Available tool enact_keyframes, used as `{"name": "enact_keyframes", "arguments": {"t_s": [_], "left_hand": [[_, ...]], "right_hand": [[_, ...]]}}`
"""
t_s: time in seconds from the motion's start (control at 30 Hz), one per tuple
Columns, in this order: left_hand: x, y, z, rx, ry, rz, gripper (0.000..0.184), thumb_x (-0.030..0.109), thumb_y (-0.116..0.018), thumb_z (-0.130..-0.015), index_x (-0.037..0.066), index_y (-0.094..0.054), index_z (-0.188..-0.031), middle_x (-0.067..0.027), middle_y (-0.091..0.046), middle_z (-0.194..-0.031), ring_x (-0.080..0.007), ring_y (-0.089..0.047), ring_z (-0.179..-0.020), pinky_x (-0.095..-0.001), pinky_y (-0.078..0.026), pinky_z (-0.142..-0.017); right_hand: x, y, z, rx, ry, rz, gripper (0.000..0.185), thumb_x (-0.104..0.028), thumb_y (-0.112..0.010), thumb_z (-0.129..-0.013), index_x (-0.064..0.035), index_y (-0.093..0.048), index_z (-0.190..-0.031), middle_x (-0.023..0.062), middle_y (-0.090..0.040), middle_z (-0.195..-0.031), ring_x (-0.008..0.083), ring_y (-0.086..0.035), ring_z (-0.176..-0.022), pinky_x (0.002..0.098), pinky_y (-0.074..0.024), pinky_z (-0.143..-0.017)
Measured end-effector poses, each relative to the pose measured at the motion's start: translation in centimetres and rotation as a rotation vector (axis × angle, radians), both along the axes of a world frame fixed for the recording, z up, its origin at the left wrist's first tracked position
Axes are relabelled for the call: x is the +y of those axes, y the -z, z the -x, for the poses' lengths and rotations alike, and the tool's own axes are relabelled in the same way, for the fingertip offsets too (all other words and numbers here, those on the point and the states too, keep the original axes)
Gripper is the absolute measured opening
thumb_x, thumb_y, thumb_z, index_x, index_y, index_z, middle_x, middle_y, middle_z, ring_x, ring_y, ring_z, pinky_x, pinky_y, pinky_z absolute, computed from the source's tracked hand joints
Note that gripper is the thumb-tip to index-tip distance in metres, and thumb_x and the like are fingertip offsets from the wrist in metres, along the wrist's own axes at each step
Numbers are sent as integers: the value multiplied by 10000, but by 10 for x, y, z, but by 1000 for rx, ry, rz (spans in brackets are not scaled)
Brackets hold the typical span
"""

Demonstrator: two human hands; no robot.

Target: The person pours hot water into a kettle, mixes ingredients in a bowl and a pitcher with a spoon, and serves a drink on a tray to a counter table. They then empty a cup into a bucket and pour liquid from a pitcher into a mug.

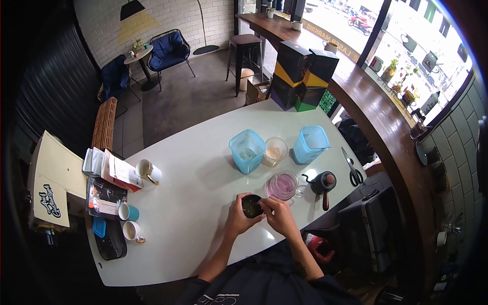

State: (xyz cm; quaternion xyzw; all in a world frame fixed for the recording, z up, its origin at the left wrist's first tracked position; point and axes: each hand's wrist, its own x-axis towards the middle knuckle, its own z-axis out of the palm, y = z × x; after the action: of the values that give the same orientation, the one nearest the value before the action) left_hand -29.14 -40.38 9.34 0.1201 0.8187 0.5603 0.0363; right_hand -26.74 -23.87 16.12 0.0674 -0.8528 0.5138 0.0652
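My left hand (240, 217) is wrapped round the side of a small dark bowl (251, 207) with dark greenish contents. At the bowl's right rim, my right hand (278, 215) is closed with fingers pinched; whatever it may hold is too small to make out. Just beyond my hands stands a clear glass cup (282, 186) with pinkish contents. Behind it are a blue translucent container (247, 152), a clear cup with beige contents (275, 152) and a second blue container (311, 145). To the right sits a black kettle (322, 184) with a wooden handle.
Black scissors (355, 175) lie near the right edge of the white table (188, 213). Dark boxes (301, 76) are stacked at the far edge. Mugs (147, 172), a teal cup (128, 212) and packages (119, 170) stand at the left.
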Motion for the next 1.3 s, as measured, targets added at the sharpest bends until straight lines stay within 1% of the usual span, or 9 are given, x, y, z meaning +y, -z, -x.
{"name": "enact_keyframes", "arguments": {"t_s": [0.1,0.17,0.4,0.47,0.57,0.93,1.0,1.1,1.3], "left_hand": [[1,-2,0,-17,-2,-17,843,216,-949,-607,27,-472,-1277,-157,-627,-1170,-291,-641,-1094,-412,-529,-935],[1,-1,0,64,-23,-6,838,337,-949,-618,44,-489,-1255,-165,-660,-1111,-328,-668,-1038,-434,-543,-899],[1,0,0,70,-32,11,838,336,-949,-620,43,-488,-1256,-170,-658,-1111,-331,-668,-1038,-436,-543,-898],[0,-3,0,7,-8,10,866,244,-958,-596,22,-474,-1279,-162,-630,-1176,-294,-643,-1098,-418,-529,-940],[1,-6,0,39,-16,-42,842,343,-950,-617,45,-488,-1256,-171,-663,-1106,-337,-672,-1036,-435,-546,-893],[1,2,0,56,-25,-13,846,323,-954,-608,50,-488,-1258,-166,-667,-1105,-332,-671,-1036,-433,-545,-894],[1,3,1,56,-21,-16,844,320,-954,-609,50,-488,-1259,-165,-667,-1106,-332,-670,-1037,-434,-544,-894],[1,3,1,57,-23,-11,841,315,-954,-612,48,-488,-1258,-164,-668,-1109,-332,-670,-1041,-434,-544,-895],[2,-3,0,66,-32,-3,834,318,-954,-613,48,-493,-1254,-163,-666,-1104,-334,-669,-1042,-434,-544,-894]], "right_hand": [[2,0,-1,-10,13,-83,127,-44,-633,-927,36,-693,-1003,171,-669,-834,274,-663,-691,357,-501,-634],[2,-2,-1,8,34,-79,129,-48,-630,-929,36,-693,-1004,173,-669,-831,275,-657,-682,361,-498,-632],[-1,0,2,42,60,27,134,-47,-623,-931,44,-688,-1006,185,-663,-802,283,-647,-655,362,-497,-624],[-1,2,1,22,32,23,136,-47,-623,-930,47,-687,-1005,187,-662,-798,286,-654,-663,359,-500,-627],[1,-1,1,-14,1,-20,138,-45,-624,-928,50,-687,-1006,187,-666,-795,290,-672,-687,353,-507,-635],[-2,-2,1,7,58,19,128,-32,-622,-917,52,-692,-985,184,-680,-791,278,-683,-696,347,-517,-643],[-2,-1,0,-52,21,27,116,-42,-630,-901,37,-691,-961,206,-673,-827,381,-674,-734,422,-515,-663],[0,3,1,-12,38,-62,133,-25,-615,-916,63,-690,-984,188,-688,-797,280,-693,-702,342,-522,-640],[-1,3,2,34,77,17,136,-24,-616,-916,61,-691,-990,196,-686,-802,286,-694,-704,352,-525,-643]]}}
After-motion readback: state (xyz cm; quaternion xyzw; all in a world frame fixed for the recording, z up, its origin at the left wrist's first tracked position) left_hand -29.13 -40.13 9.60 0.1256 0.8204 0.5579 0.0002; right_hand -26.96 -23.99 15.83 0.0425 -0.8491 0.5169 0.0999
